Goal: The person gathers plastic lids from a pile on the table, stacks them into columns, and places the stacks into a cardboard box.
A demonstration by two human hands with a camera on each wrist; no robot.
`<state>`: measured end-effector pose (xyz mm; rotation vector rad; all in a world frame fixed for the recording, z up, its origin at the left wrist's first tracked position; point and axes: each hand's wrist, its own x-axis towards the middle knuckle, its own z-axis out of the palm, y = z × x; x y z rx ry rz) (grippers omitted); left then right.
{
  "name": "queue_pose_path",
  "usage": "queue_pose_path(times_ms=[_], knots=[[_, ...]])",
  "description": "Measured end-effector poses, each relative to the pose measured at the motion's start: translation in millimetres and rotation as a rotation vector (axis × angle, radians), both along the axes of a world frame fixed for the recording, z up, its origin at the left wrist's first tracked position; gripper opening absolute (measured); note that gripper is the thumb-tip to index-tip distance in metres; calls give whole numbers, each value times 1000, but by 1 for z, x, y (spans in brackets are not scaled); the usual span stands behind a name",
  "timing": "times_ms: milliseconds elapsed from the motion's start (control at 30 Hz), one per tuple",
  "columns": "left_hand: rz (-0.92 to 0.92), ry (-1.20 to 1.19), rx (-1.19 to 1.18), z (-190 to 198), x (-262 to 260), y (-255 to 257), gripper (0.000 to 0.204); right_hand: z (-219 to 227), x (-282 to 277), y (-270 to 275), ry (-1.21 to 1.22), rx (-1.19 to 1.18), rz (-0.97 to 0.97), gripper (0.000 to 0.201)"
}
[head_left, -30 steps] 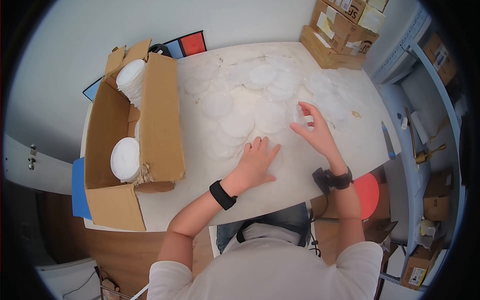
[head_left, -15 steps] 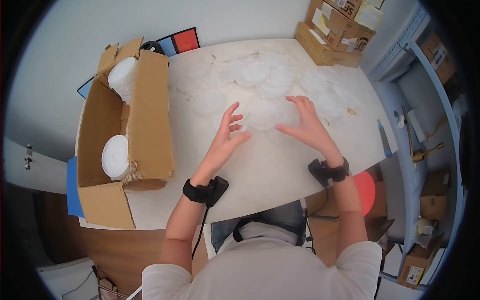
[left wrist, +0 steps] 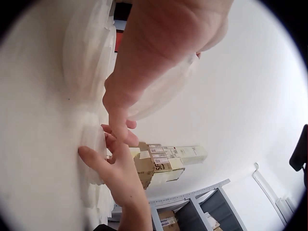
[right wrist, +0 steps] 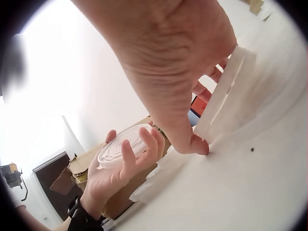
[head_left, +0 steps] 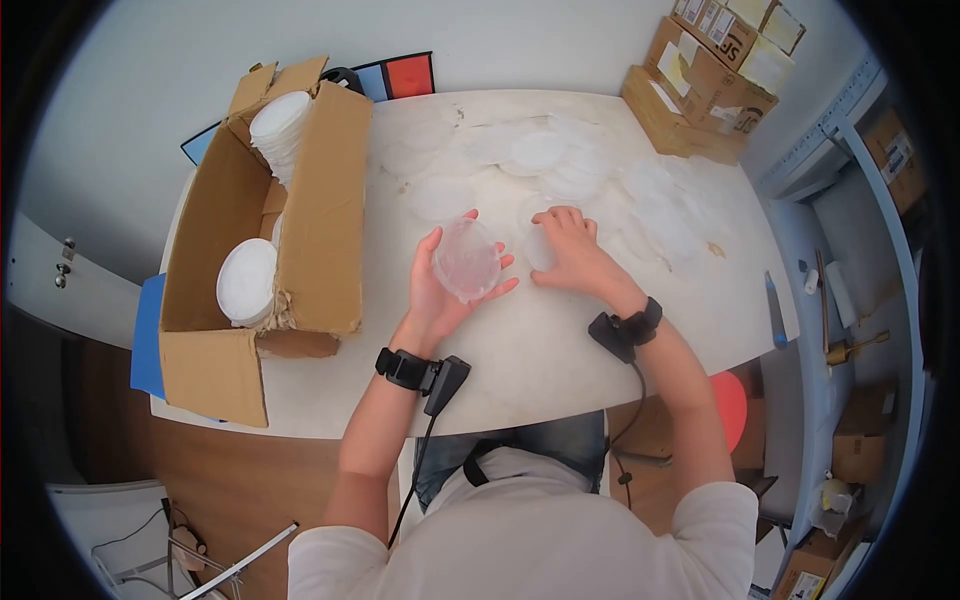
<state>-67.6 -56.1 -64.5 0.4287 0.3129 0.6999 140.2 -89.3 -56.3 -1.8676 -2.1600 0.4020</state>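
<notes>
1. Two hands are working over the table (head_left: 480, 375): the left hand (head_left: 432, 300) is curling its fingers round a clear lid (head_left: 467, 262) at eleven o'clock from the person.
2. At twelve, the right hand (head_left: 582, 262) is pinching clear discs (right wrist: 226, 91) by their edge, thumb opposite fingers — how many, I cannot tell.
3. Good handling, I'm judging, is meaning light pressure on the rims, faces matched, edges squared before nesting; squeezing could be bending such thin plastic.
4. Around ten o'clock, an open cardboard box (head_left: 335, 230) is holding white round stacks, one near (head_left: 247, 285), one far (head_left: 280, 120) — its wall is partly hiding more.
5. Loose discs (head_left: 570, 160) are lying overlapped from twelve towards one; closed cartons (head_left: 690, 90) are standing beyond, at one.
</notes>
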Motion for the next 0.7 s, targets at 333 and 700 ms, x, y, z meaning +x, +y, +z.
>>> queue_pose_path(times_ms=[333, 700], knots=[[33, 30, -28, -1, 4, -2, 51, 14, 15, -27, 173, 88, 8, 69], [-161, 159, 324, 2, 21, -25, 64, 25, -41, -44, 663, 153, 147, 79]])
